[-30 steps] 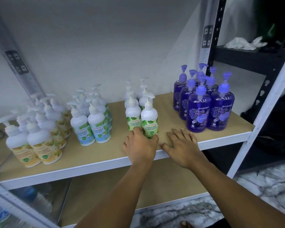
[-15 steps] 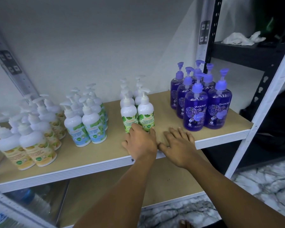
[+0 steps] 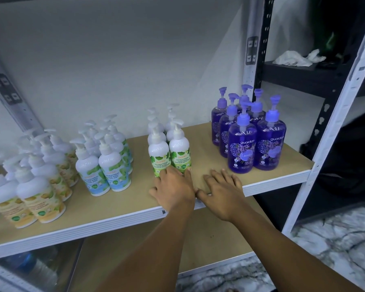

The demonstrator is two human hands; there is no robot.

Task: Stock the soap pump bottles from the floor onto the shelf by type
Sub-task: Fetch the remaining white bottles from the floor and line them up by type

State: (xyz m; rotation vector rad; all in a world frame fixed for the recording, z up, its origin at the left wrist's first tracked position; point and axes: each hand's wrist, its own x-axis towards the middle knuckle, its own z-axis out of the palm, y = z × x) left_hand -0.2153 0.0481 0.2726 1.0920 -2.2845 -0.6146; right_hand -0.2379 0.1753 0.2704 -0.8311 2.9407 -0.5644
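Head view, single entry.

1. shelf (image 3: 114, 220): tan board with a white front rim. Four bottle groups stand on it, sorted by label.
2. yellow-label bottles (image 3: 36, 186): far left, near the front edge.
3. blue-label bottles (image 3: 103, 165): next along, set apart from the yellow.
4. green-label bottles (image 3: 170, 152): centre, two columns running back toward the wall. As I read it, this is the item in hand.
5. purple bottles (image 3: 249, 140): right end, well apart from the green.
6. left hand (image 3: 173, 190): fingers extended, tips touching the bases of the two front green-label bottles. I see no wrap or pinch.
7. right hand (image 3: 221, 190): spread flat, palm down on bare board just beside the left hand, holding nothing.

Step, as I judge it: squaring up the green-label group. I would press low at the bases and evenly on both front bottles, because a push higher up could tip these tall pump bottles into the row behind. I would push straight toward the wall so the group stays clear of its neighbours. The strip of floor (image 3: 335, 239) in frame shows no bottles, so I judge stocking near done.
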